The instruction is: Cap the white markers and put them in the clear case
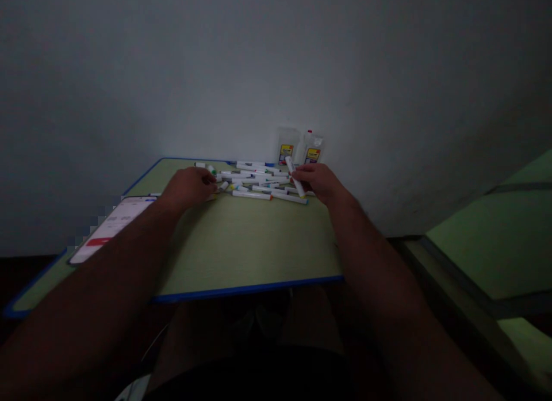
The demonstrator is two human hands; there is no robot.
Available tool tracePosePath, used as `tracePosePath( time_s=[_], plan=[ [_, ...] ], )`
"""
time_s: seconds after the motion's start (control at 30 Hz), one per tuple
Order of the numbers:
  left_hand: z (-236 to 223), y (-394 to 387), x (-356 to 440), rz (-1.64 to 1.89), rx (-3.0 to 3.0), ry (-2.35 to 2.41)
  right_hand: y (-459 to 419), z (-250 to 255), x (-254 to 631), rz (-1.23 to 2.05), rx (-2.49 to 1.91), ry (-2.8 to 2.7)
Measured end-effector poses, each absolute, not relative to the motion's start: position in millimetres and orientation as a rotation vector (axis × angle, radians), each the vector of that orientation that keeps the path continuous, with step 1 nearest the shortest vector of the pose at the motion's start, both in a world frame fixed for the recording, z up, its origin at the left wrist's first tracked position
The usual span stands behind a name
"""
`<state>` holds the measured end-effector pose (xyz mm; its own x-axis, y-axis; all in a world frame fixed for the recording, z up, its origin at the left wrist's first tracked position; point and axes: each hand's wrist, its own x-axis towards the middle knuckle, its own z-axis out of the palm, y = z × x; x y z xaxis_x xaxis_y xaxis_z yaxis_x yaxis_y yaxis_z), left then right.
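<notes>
Right hand [318, 179] has thumb and fingers closed on a white marker [299, 186], yellow at its lower end, held aslant above the loose markers [252, 195] at the counter's [245, 240] far side. Left hand [188, 188] is half curled beside them; whether it grips one I cannot tell. Two clear containers [313, 154] with yellow labels stand by the wall [215, 73], their contents too dim to make out.

Apparently a room at home: small blue-edged table [250, 245] against a pale wall [215, 73], phone [112, 220] on top
</notes>
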<state>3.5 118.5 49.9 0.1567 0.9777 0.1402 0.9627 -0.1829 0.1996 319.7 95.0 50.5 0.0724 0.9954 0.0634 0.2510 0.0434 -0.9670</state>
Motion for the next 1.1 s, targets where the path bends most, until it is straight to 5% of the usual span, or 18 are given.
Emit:
tracePosePath(
  time_s=[1.1],
  plan=[
    [44.8,122.2,-1.0,0.238,2.373,1.933,99.1,46.9,325.2,0.785,-1.459,-1.409]
  ],
)
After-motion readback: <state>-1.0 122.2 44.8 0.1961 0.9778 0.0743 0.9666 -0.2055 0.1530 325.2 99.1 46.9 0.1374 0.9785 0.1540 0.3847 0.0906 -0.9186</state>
